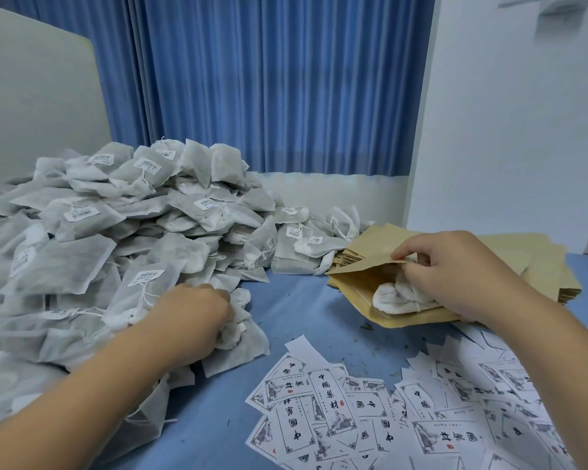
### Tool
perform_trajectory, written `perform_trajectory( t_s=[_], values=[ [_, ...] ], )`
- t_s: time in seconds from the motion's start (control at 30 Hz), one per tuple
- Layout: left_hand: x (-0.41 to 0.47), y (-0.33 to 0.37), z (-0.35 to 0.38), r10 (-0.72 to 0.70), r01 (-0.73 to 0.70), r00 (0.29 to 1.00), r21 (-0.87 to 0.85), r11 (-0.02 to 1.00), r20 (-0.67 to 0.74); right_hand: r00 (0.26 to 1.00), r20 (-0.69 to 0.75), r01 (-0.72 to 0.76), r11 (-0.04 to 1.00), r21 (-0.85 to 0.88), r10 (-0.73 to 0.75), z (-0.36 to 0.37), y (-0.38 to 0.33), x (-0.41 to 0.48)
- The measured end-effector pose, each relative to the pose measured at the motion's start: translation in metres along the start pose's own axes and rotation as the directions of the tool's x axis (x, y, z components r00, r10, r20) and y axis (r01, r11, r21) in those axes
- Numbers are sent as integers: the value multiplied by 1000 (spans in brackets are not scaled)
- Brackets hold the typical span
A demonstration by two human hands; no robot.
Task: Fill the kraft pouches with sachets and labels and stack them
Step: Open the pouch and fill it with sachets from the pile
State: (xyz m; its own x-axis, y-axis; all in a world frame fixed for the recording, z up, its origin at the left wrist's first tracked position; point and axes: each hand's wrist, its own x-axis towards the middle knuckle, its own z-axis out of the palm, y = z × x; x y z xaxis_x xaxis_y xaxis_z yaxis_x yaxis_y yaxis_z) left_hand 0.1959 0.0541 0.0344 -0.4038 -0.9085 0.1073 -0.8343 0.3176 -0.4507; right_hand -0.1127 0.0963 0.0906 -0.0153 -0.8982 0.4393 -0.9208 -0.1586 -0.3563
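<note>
Right hand (455, 266) is on the kraft pouch (360, 286): thumb and forefinger pinch its upper lip and lift the mouth wide, the other fingers curled in at the opening. The white sachet (401, 298) sits half inside, its bunched cloth neck poking out. The pouch is stiff tan paper, flat and rectangular, lying on the near edge of the stack of empty pouches (543, 266) at my right.

Left hand (197, 310) is closed round the gathered neck of a grey sachet (241, 340) at the foot of the sachet pile (116, 232), a big slumped heap of gauzy drawstring bags with small white stickers, filling the left of the table.

Near me, printed labels (336, 415) lie scattered and overlapping, white slips with black characters and a framed figure. Underneath is a blue tablecloth (302, 300) with specks of crumbs. Behind are a pleated blue curtain (269, 79) and a pale board (31, 96).
</note>
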Motion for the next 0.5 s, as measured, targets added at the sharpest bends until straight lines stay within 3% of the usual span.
perform_trajectory(
  t_s=[0.1,0.2,0.27,0.37,0.5],
  values=[
    [-1,6,-9,47,-72,969,-91,993,-244,1000,-8,-1,1000,4,1,0,1,0],
    [2,21,-26,54,-224,822,-234,946,-566,1000,-8,2,1000,2,-2,0,2,2],
    [6,40,-39,42,-352,709,-302,886,-704,1000,-17,0,1000,12,0,0,4,2],
    [13,71,-56,38,-465,582,-294,835,-813,997,-80,-5,999,33,8,-1,7,3],
    [22,107,-67,89,-545,543,-269,794,-835,985,-166,45,999,-18,-48,-5,6,2]
  ],
)
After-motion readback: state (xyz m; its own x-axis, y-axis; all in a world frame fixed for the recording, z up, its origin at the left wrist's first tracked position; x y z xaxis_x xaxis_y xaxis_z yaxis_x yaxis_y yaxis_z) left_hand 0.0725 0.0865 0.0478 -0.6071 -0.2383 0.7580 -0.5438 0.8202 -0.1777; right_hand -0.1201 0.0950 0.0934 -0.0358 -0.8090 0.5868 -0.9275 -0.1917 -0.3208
